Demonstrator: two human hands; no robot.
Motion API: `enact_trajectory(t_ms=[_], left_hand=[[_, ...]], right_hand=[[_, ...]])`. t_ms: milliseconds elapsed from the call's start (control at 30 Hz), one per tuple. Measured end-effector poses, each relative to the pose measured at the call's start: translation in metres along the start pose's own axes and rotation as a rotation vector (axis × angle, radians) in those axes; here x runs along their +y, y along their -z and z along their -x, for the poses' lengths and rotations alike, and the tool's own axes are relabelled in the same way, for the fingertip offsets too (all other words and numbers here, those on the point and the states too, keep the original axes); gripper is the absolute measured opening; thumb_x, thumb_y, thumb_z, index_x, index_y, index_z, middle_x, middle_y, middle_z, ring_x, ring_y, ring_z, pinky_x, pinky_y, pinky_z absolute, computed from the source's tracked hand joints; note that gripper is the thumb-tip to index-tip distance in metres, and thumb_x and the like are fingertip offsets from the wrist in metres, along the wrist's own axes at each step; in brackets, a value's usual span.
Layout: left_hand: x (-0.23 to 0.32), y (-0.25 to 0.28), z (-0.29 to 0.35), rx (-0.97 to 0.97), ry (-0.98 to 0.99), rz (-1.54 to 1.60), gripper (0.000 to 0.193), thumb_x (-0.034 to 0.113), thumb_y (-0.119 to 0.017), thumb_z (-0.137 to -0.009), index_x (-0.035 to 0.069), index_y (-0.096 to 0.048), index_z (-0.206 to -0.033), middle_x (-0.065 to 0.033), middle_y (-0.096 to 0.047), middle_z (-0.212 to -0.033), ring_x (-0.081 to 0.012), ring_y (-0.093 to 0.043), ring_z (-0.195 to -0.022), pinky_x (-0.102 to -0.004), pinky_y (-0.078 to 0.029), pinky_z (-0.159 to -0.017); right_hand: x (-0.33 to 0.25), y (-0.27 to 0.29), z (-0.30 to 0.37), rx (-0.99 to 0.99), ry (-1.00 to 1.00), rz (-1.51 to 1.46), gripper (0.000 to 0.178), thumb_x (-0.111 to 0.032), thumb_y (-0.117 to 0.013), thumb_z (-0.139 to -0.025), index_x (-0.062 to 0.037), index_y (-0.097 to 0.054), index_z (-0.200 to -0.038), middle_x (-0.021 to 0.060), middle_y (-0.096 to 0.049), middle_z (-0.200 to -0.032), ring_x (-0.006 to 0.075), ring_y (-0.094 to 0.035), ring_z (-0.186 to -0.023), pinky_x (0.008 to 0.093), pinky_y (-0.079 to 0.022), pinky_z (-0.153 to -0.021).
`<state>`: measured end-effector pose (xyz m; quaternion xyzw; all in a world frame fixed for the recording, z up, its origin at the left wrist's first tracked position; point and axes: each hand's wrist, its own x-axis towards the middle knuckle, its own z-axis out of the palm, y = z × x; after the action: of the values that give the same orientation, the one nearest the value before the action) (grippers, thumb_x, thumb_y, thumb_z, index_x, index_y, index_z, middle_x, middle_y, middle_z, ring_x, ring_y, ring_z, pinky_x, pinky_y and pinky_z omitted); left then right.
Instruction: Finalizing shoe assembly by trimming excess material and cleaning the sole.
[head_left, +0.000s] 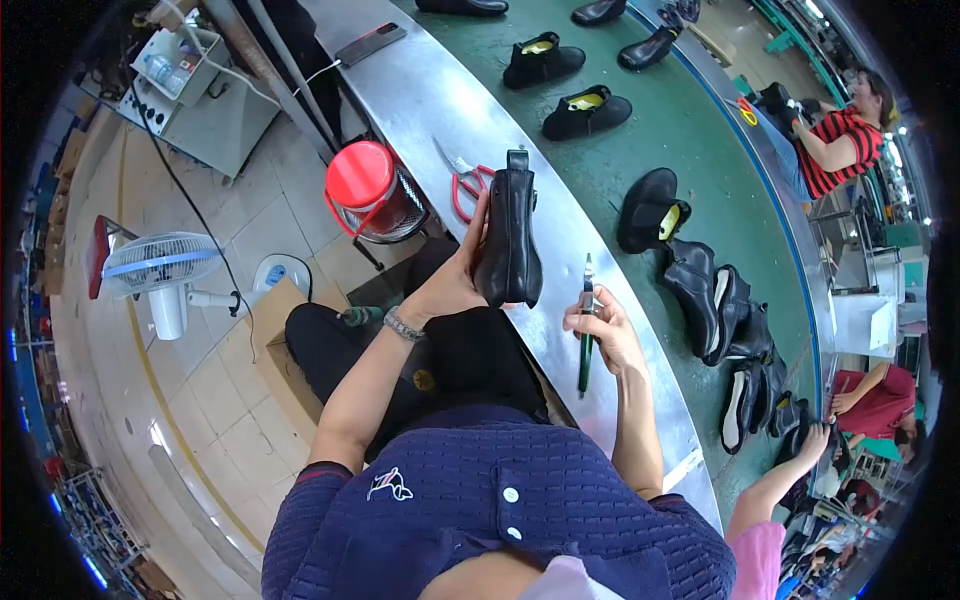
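At frame centre, a black boot is gripped by the left hand; a green tool is pinched by the right hand (point upward). Boot leather could be scratched if the tool slips.

Shoe factory: boot-laden conveyor belt

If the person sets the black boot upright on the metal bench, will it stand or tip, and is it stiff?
The black boot looks tall and narrow, so it may tip easily. Its shaft keeps its shape in the left hand, so it seems fairly stiff. The glossy surface could be somewhat slippery.
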<state>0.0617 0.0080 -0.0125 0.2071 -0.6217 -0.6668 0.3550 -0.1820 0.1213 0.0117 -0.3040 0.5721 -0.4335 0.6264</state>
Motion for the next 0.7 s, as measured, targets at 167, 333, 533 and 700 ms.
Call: enact_trajectory(t_ms=[167, 333, 533, 700], left_hand=[[0.025, -0.003, -0.003, -0.011, -0.065, -0.205, 0.137, 0.017, -0.089, -0.061, 0.015, 0.015, -0.15, -0.0145, 0.004, -0.158, -0.0239, -0.008, -0.145, -0.0381, -0.018, -0.115], [0.06, -0.014, -0.01, 0.019, -0.261, -0.631, 0.131, 0.023, -0.088, -0.06, 0.009, 0.004, -0.152, -0.0207, 0.008, -0.156, -0.0357, -0.001, -0.146, -0.0441, -0.013, -0.116], [0.059, -0.022, -0.007, -0.011, -0.243, -0.551, 0.123, 0.009, -0.081, -0.064, 0.011, 0.004, -0.152, -0.0191, 0.013, -0.157, -0.0351, 0.001, -0.146, -0.0432, -0.014, -0.116], [0.061, -0.025, -0.008, -0.027, -0.179, -0.487, 0.117, -0.001, -0.075, -0.066, 0.013, 0.003, -0.153, -0.0189, 0.015, -0.156, -0.0354, 0.0, -0.146, -0.0414, -0.018, -0.115]], right_hand=[[-0.071, -0.031, 0.013, -0.309, -0.041, 0.163, 0.024, -0.018, -0.067, -0.088, -0.0029, -0.06, -0.106, 0.0038, -0.062, -0.074, 0.0101, -0.056, -0.063, 0.0243, -0.045, -0.061], [-0.1, -0.042, 0.009, -0.428, -0.166, 0.315, 0.045, -0.04, -0.045, -0.101, -0.0006, -0.064, -0.094, 0.0034, -0.055, -0.061, 0.0105, -0.052, -0.055, 0.0249, -0.041, -0.054], [-0.108, -0.038, 0.002, -0.564, -0.273, 0.527, 0.061, -0.047, -0.046, -0.099, -0.0021, -0.058, -0.06, 0.0026, -0.05, -0.048, 0.0106, -0.049, -0.045, 0.026, -0.04, -0.049], [-0.136, -0.048, 0.001, -0.563, -0.213, 0.882, 0.068, -0.048, -0.047, -0.097, 0.0006, -0.055, -0.05, 0.0098, -0.049, -0.04, 0.0196, -0.058, -0.042, 0.0363, -0.043, -0.045]])
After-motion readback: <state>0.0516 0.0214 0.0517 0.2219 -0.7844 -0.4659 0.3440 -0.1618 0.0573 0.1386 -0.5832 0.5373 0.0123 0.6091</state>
